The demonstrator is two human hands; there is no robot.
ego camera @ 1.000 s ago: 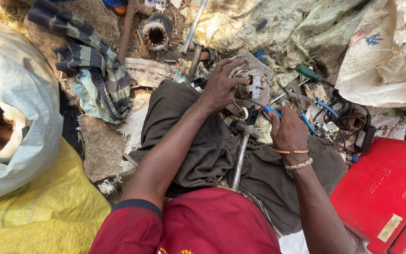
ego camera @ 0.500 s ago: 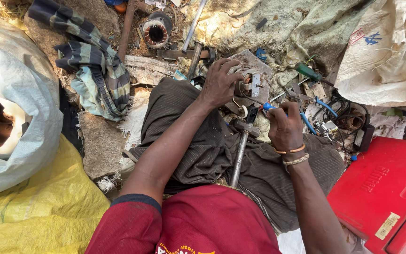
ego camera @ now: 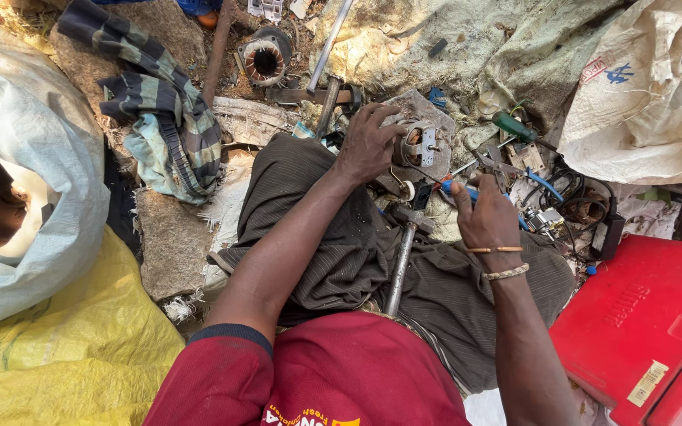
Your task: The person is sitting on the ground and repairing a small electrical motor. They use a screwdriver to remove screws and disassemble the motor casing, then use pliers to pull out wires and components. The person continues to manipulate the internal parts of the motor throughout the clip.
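A small electric motor (ego camera: 416, 146) sits on a flat grey slab just beyond the person's knees, gripped from its near side by the left hand (ego camera: 366, 146). Just right of it, the right hand (ego camera: 487, 217) is clenched around a blue-handled tool (ego camera: 467, 191). A hammer (ego camera: 404, 252) lies between the hands, and a red case (ego camera: 641, 331) sits right of the right wrist.

Ground (ego camera: 167, 244): bare dirt and flat stone, littered. Lying on it: striped cloth (ego camera: 159, 118) upper left; yellow sack (ego camera: 65, 363) lower left, touching a pale sack (ego camera: 41, 181) above it; motor stator (ego camera: 264, 59) near top; steel rod (ego camera: 331, 39) just beside it; white sack (ego camera: 641, 95) upper right; red case (ego camera: 641, 331) lower right; tangled wires (ego camera: 578, 205) between them.
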